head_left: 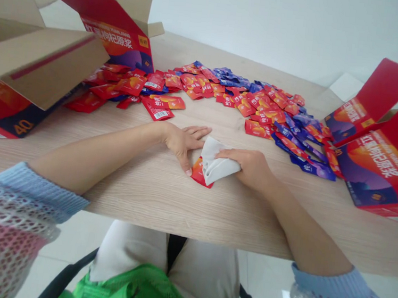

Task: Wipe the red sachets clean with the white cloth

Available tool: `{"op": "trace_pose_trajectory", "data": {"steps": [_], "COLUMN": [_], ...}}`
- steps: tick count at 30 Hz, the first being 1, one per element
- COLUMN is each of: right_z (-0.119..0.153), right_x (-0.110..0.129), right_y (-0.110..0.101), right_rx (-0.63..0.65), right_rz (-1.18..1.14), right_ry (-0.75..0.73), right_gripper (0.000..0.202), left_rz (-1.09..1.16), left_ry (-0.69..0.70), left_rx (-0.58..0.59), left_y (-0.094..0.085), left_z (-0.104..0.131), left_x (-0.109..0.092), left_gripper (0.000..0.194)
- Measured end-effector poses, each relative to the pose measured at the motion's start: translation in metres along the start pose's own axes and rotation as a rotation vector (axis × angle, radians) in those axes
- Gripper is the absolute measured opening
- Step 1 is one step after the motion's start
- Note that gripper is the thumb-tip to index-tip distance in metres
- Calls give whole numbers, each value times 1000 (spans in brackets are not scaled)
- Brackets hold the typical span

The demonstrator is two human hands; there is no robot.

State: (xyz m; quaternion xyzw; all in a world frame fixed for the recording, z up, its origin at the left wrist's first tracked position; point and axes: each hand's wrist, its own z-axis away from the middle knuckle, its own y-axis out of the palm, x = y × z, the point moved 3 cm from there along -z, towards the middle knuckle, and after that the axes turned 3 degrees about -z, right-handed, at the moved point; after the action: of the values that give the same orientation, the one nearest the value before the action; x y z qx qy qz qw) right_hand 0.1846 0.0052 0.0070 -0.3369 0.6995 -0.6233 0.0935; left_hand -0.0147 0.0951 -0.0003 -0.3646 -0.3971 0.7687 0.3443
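Note:
A red sachet (198, 171) lies flat on the wooden table (153, 182) in front of me, partly covered by a folded white cloth (218, 171). My right hand (250, 167) grips the cloth and presses it onto the sachet. To the left, my left hand (184, 143) rests on the tabletop with its fingers stretched out. Its thumb touches the sachet's left edge. The cloth and fingers hide the upper part of the sachet.
Behind my hands, red sachets (260, 103) and blue-purple sachets (230, 76) are heaped in an arc. Opened cartons stand at the left (0, 104) and back left (125, 41). Two more red boxes are at the right (382, 163) and behind it (351, 117).

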Motion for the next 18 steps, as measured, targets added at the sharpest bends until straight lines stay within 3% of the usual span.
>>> {"op": "trace_pose_trajectory", "data": {"steps": [8, 12, 15, 18], "right_z": [-3, 1, 7, 13], "right_x": [-34, -40, -38, -29], "right_y": [-10, -17, -27, -37], "right_rx": [17, -4, -100, -268], "right_rz": [48, 247, 374, 359], "right_ry": [97, 136, 118, 111], "right_gripper": [44, 42, 43, 42], "left_rz": [-9, -2, -8, -15], "left_ry": [-20, -18, -22, -26], "left_rx": [2, -18, -27, -29], "left_y": [0, 1, 2, 2], "left_z": [0, 0, 1, 2], "left_x": [2, 2, 2, 1], "left_gripper": [139, 135, 133, 133]}}
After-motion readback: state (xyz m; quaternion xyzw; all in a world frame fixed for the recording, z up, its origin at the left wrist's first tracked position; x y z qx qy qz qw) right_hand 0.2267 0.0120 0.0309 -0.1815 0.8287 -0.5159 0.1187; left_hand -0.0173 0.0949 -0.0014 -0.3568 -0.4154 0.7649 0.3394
